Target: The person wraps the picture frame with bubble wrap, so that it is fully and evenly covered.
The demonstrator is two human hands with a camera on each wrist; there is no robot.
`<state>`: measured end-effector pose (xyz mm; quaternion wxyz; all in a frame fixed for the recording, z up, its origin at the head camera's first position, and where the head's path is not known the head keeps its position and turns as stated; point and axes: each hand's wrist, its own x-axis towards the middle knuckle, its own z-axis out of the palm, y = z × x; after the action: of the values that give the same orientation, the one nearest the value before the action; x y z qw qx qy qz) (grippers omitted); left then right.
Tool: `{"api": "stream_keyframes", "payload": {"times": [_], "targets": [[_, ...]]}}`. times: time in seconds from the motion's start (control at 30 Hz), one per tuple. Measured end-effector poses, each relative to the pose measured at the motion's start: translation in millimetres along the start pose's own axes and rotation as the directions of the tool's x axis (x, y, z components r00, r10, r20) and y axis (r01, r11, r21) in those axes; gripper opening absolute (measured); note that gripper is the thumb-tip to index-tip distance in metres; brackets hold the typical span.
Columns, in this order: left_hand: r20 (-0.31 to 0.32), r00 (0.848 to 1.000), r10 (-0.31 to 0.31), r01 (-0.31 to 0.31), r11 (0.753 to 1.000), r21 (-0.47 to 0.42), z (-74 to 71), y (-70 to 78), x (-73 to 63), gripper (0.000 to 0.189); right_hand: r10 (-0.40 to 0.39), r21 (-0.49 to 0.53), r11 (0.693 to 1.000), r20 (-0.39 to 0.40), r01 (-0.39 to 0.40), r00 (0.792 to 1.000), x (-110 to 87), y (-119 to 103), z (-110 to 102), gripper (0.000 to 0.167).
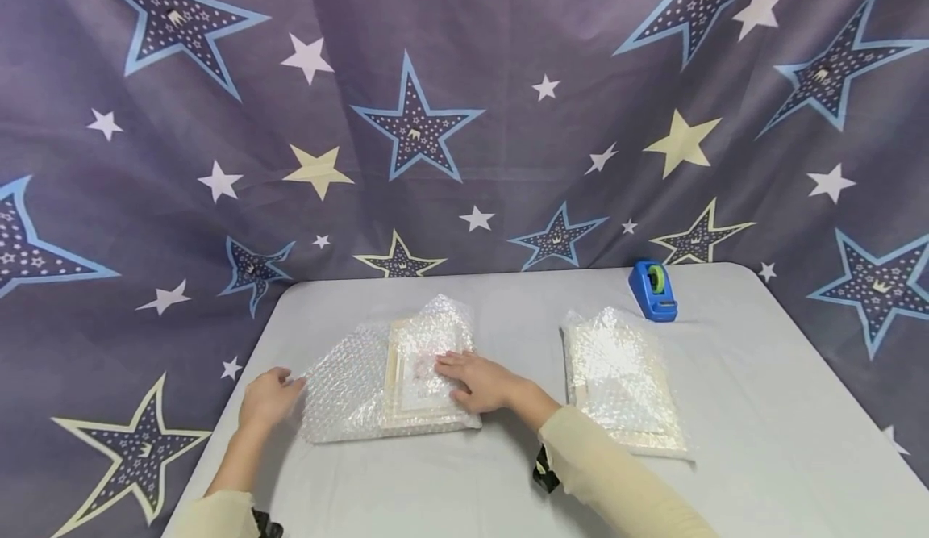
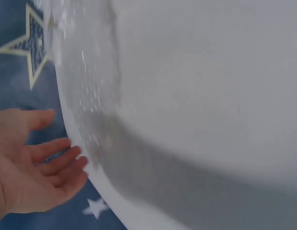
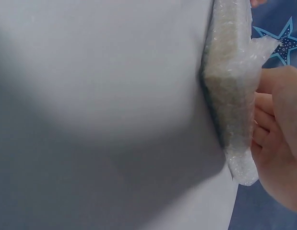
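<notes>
A light-coloured picture frame [image 1: 395,385] lies under clear bubble wrap [image 1: 341,393], whose loose part spreads out to the left. My right hand [image 1: 479,381] rests on top of the wrapped frame with its fingers extended. From the side, the right wrist view shows the right hand [image 3: 280,134] against the thick wrapped bundle [image 3: 230,81]. At the left edge of the wrap is my left hand [image 1: 268,397], fingertips close to it. In the left wrist view the thumb of the left hand [image 2: 38,167] stands apart from the loosely bent fingers; contact with the wrap is unclear.
Another bubble-wrapped flat bundle [image 1: 617,377] lies on the right side of the white table [image 1: 762,409]. Behind it stands a blue tape dispenser [image 1: 653,292] with a green roll. A star-patterned curtain [image 1: 464,118] hangs along the far edge.
</notes>
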<state>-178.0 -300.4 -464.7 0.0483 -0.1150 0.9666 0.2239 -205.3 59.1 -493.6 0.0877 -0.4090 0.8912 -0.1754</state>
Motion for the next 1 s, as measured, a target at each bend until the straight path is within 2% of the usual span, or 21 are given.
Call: {"api": "stream_keyframes", "payload": {"times": [0.13,0.27,0.37,0.43,0.5,0.53,0.57,0.63,0.67,0.77,0.87,0.97,1.0], "targets": [[0.021,1.0,-0.018,0.019,0.999,-0.027,-5.2,-15.9,-3.1,0.046,0.011,-0.011,1.0,-0.016,-0.011,1.0,0.9,-3,0,0.052],[0.027,1.0,-0.011,0.013,0.996,-0.088,-10.9,-18.1,-5.3,0.039,0.02,-0.026,0.999,-0.032,-0.02,0.999,2.5,-5,-3,0.049],[0.064,0.997,-0.039,0.048,0.99,-0.134,-15.9,-19.8,-4.4,0.04,0.015,-0.024,1.0,-0.035,-0.016,0.999,3.1,-6,-4,0.049],[0.104,0.993,-0.059,0.08,0.974,-0.211,-17.0,-22.1,-2.8,0.042,0.007,-0.02,1.0,-0.035,-0.008,0.999,3.0,-7,-4,0.049],[0.17,0.983,-0.071,0.126,0.932,-0.339,-16.3,-24.6,-1.3,0.046,0.009,-0.017,1.0,-0.031,-0.01,0.999,3.0,-7,-5,0.049],[0.211,0.975,-0.07,0.154,0.897,-0.415,-15.5,-25.9,-0.6,0.048,0.011,-0.019,1.0,-0.029,-0.011,1.0,3.1,-7,-5,0.049],[0.254,0.965,-0.063,0.186,0.849,-0.496,-14.7,-27.2,-0.2,0.049,0.014,-0.024,1.0,-0.029,-0.015,0.999,3.4,-8,-5,0.05],[0.327,0.945,-0.033,0.243,0.739,-0.628,-13.9,-29.3,-0.7,0.049,0.02,-0.031,0.999,-0.027,-0.02,0.999,4.0,-8,-6,0.05],[0.357,0.934,-0.019,0.275,0.676,-0.684,-14.5,-29.6,-1.5,0.044,0.021,-0.033,0.999,-0.027,-0.022,0.999,4.4,-8,-6,0.05],[0.415,0.909,0.031,0.346,0.5,-0.794,-20.6,-27.6,-4.5,0.025,0.025,-0.038,0.999,-0.021,-0.026,0.999,5.3,-9,-6,0.05],[0.452,0.887,0.094,0.396,0.349,-0.85,-32.2,-19.3,-7.3,0.03,0.025,-0.036,0.999,-0.019,-0.026,1.0,5.2,-10,-6,0.051],[0.468,0.865,0.177,0.417,0.263,-0.87,-44.4,-3.3,-11.1,0.036,0.023,-0.039,0.999,-0.017,-0.024,1.0,4.8,-11,-7,0.051],[0.468,0.861,0.198,0.418,0.248,-0.874,-48.0,3.6,-12.9,0.035,0.023,-0.042,0.999,-0.016,-0.024,1.0,4.5,-12,-7,0.051]]}}
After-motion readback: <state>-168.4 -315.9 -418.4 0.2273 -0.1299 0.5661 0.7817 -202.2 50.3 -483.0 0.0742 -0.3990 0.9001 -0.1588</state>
